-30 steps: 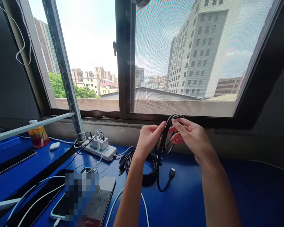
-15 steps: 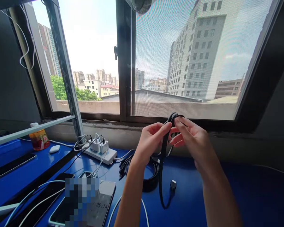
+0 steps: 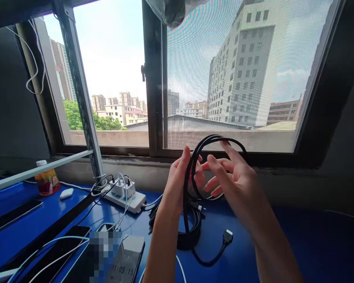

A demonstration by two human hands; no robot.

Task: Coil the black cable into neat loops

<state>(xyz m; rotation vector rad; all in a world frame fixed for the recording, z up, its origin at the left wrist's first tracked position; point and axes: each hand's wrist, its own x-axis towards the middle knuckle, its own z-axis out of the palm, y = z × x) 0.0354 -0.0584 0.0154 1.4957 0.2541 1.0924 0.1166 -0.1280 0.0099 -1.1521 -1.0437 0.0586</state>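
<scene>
Loops of thin black rubber cable [image 3: 194,165] sit pinched in the left hand [image 3: 179,182]; right hand [image 3: 233,184], fingers spread and holding nothing, should lay each turn evenly.

Wide dark-framed window [image 3: 153,78] spans the back wall; right pane carries an insect screen [image 3: 238,70]. Bright daylight outside: hazy sky, tall grey building [image 3: 238,67], distant towers, green trees. Dark grey walls [image 3: 8,110] either side. Blue tabletop [image 3: 312,243] below the concrete sill.
</scene>
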